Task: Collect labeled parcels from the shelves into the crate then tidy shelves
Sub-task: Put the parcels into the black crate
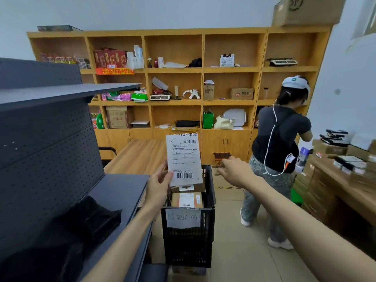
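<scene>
Over the crate [188, 241] my left hand [159, 185] pinches a flat labeled parcel [184, 159] by its lower edge; looks light and floppy, right hand [234, 169] open, holding nothing

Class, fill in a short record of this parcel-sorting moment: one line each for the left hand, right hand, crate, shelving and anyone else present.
left hand: left hand pinches a flat labeled parcel by its lower left corner, above the crate
right hand: right hand holds nothing, fingers loose, reaching forward
crate: black crate on the floor, paper sign on its front, a cardboard parcel inside
shelving: dark metal shelf at left
others: second person, back turned, at right
</scene>
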Demonstrator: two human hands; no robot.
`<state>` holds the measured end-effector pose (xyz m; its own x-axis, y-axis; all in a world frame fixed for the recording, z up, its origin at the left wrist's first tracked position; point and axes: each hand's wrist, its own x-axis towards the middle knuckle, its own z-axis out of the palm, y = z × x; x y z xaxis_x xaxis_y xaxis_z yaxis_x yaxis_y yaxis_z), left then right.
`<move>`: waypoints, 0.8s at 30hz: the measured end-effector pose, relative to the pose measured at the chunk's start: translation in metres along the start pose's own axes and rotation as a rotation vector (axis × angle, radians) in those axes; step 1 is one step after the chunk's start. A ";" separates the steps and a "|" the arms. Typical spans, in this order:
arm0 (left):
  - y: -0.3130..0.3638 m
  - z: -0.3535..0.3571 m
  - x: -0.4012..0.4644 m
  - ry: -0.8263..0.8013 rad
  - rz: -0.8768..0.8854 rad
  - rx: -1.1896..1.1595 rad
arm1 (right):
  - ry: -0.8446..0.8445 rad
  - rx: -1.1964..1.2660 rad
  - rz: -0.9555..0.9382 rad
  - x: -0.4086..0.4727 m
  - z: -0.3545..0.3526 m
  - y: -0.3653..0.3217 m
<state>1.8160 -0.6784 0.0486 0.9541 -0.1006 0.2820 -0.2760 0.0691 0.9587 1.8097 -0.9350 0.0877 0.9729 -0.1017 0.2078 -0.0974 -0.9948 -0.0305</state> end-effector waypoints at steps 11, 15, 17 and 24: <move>-0.033 0.014 0.178 -0.044 0.017 -0.058 | 0.045 -0.004 0.076 0.165 0.009 0.006; -0.063 0.024 0.224 -0.069 -0.033 -0.046 | 0.035 -0.029 0.085 0.205 0.029 0.017; -0.079 0.029 0.250 -0.075 -0.042 -0.029 | 0.014 -0.031 0.094 0.227 0.042 0.026; -0.130 0.056 0.349 -0.073 -0.061 0.007 | -0.011 0.003 0.097 0.324 0.089 0.060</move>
<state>2.1784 -0.7783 0.0249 0.9583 -0.1762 0.2248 -0.2186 0.0540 0.9743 2.1381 -1.0264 0.0660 0.9613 -0.1972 0.1926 -0.1904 -0.9803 -0.0533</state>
